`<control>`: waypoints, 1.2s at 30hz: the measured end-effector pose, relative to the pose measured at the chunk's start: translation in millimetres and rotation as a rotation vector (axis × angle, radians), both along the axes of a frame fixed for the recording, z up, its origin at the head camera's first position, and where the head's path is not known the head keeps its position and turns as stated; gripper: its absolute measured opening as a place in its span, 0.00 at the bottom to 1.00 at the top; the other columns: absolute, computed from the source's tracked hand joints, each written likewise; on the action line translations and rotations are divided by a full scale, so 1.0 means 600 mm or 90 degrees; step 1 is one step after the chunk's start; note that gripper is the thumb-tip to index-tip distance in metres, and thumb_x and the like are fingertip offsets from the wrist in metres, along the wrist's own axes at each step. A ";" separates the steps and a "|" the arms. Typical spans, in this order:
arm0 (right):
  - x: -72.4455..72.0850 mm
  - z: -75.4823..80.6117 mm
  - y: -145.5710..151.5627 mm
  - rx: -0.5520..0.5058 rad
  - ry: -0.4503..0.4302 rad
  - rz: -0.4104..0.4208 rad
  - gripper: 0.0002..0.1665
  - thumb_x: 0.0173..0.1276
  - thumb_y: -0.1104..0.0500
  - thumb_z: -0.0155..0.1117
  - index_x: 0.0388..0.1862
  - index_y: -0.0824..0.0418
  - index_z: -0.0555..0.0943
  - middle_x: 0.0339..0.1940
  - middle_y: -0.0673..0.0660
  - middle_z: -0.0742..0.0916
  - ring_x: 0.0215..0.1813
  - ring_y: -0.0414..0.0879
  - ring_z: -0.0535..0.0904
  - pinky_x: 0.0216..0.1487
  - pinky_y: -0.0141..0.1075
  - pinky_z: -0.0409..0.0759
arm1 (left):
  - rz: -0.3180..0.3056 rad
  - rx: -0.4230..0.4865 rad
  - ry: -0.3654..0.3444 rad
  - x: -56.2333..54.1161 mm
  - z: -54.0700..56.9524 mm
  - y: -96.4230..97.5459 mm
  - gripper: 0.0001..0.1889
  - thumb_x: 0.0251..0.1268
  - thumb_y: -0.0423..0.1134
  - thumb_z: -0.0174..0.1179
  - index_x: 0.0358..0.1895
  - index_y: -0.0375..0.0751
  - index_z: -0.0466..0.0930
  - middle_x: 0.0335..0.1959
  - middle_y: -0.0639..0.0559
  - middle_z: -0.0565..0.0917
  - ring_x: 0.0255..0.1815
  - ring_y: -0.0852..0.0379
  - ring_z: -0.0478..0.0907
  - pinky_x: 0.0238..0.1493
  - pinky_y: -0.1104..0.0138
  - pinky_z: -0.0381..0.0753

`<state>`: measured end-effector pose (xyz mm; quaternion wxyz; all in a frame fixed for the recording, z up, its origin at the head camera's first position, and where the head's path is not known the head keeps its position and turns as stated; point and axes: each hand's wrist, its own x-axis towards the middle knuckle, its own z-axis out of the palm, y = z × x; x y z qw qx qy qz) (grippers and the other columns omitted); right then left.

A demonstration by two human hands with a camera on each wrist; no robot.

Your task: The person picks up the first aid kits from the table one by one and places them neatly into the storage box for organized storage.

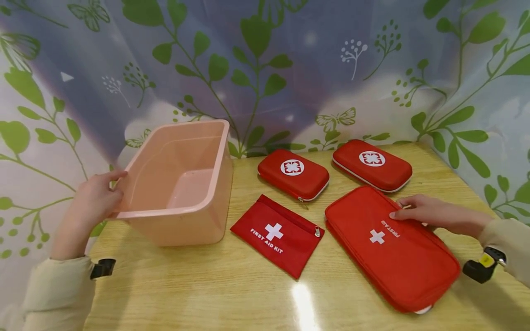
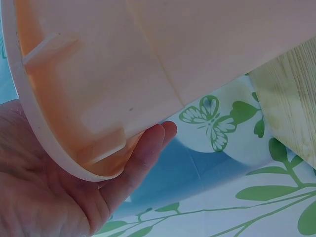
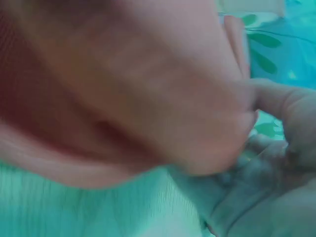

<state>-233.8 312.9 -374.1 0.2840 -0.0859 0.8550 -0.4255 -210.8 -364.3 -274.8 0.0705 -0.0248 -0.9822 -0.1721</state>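
My left hand (image 1: 94,202) grips the left rim of a pink plastic tub (image 1: 186,229), thumb and fingers around the edge. In the left wrist view the tub's outer wall (image 2: 108,64) fills much of the frame, the hand (image 2: 54,177) at its lip. My right hand (image 1: 430,214) pinches the right long edge of a large red first aid bag (image 1: 410,262), thumb on top and fingers beneath. The right wrist view is blurred; the bag (image 3: 148,89) hangs over the wood there, held by the hand (image 3: 266,158).
Left of the bag lies a flat red first aid pouch (image 1: 285,246) with a zip. Two red hard cases, one in the middle (image 1: 269,168) and one at right (image 1: 393,168), lie behind on the wooden table (image 1: 198,289). A leaf-patterned curtain (image 1: 306,59) hangs behind.
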 end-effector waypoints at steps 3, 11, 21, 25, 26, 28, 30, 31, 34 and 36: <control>0.004 0.009 0.005 -0.078 -0.034 -0.017 0.17 0.74 0.53 0.57 0.49 0.66 0.75 0.39 0.58 0.85 0.39 0.51 0.84 0.37 0.45 0.83 | 0.000 -0.002 0.004 -0.001 -0.002 0.000 0.26 0.62 0.30 0.45 0.64 0.23 0.68 0.27 0.37 0.78 0.11 0.53 0.68 0.15 0.62 0.70; 0.006 0.014 0.000 -0.188 -0.055 -0.110 0.09 0.76 0.55 0.54 0.48 0.54 0.79 0.41 0.53 0.86 0.42 0.47 0.84 0.44 0.44 0.83 | 0.001 -0.007 0.008 0.001 -0.006 -0.003 0.25 0.63 0.30 0.46 0.63 0.23 0.69 0.27 0.36 0.78 0.11 0.54 0.68 0.15 0.62 0.68; -0.003 0.028 -0.010 -0.230 -0.064 -0.204 0.11 0.76 0.49 0.55 0.45 0.53 0.81 0.39 0.50 0.86 0.41 0.43 0.84 0.45 0.39 0.83 | 0.005 0.008 -0.023 0.005 -0.010 -0.008 0.27 0.63 0.31 0.43 0.66 0.24 0.66 0.18 0.47 0.75 0.11 0.53 0.68 0.15 0.62 0.69; -0.007 0.039 -0.014 -0.268 -0.057 -0.227 0.10 0.76 0.49 0.54 0.42 0.49 0.82 0.39 0.48 0.86 0.41 0.43 0.85 0.44 0.40 0.83 | 0.004 0.017 -0.026 0.005 -0.010 -0.006 0.27 0.63 0.30 0.43 0.66 0.23 0.66 0.15 0.49 0.73 0.11 0.53 0.69 0.15 0.62 0.71; -0.009 0.042 -0.015 -0.277 -0.054 -0.235 0.11 0.76 0.49 0.54 0.42 0.48 0.83 0.39 0.48 0.87 0.41 0.43 0.85 0.44 0.40 0.83 | 0.004 0.017 -0.025 0.005 -0.010 -0.006 0.27 0.62 0.30 0.43 0.66 0.23 0.66 0.14 0.49 0.72 0.10 0.54 0.69 0.15 0.62 0.70; -0.013 0.048 -0.015 -0.292 -0.048 -0.242 0.11 0.77 0.49 0.53 0.41 0.46 0.84 0.39 0.47 0.87 0.40 0.43 0.85 0.43 0.40 0.83 | 0.000 0.018 -0.022 0.005 -0.010 -0.004 0.28 0.61 0.29 0.43 0.66 0.24 0.67 0.13 0.50 0.71 0.10 0.54 0.68 0.15 0.63 0.70; -0.017 0.054 -0.016 -0.299 -0.040 -0.249 0.12 0.77 0.48 0.53 0.40 0.46 0.84 0.38 0.47 0.87 0.39 0.43 0.85 0.42 0.40 0.83 | -0.006 0.017 -0.014 0.006 -0.010 -0.002 0.28 0.60 0.29 0.44 0.65 0.23 0.68 0.13 0.51 0.71 0.10 0.54 0.67 0.14 0.63 0.69; -0.019 0.057 -0.016 -0.302 -0.037 -0.253 0.12 0.77 0.47 0.53 0.40 0.46 0.83 0.38 0.47 0.87 0.39 0.43 0.85 0.42 0.40 0.83 | -0.008 0.016 -0.010 0.006 -0.010 -0.001 0.27 0.60 0.29 0.44 0.65 0.23 0.68 0.12 0.51 0.70 0.10 0.54 0.66 0.14 0.64 0.68; -0.022 0.065 -0.020 -0.323 -0.036 -0.264 0.10 0.76 0.47 0.54 0.42 0.45 0.82 0.38 0.47 0.87 0.39 0.43 0.85 0.43 0.39 0.83 | -0.013 0.014 0.000 0.006 -0.011 0.001 0.27 0.61 0.29 0.45 0.64 0.23 0.68 0.12 0.52 0.67 0.10 0.55 0.66 0.14 0.64 0.66; -0.024 0.069 -0.023 -0.346 -0.038 -0.270 0.09 0.76 0.48 0.55 0.43 0.46 0.82 0.39 0.47 0.87 0.39 0.43 0.85 0.42 0.40 0.83 | -0.012 0.013 0.002 0.007 -0.011 0.002 0.26 0.61 0.29 0.45 0.64 0.22 0.69 0.11 0.53 0.66 0.10 0.55 0.66 0.14 0.64 0.66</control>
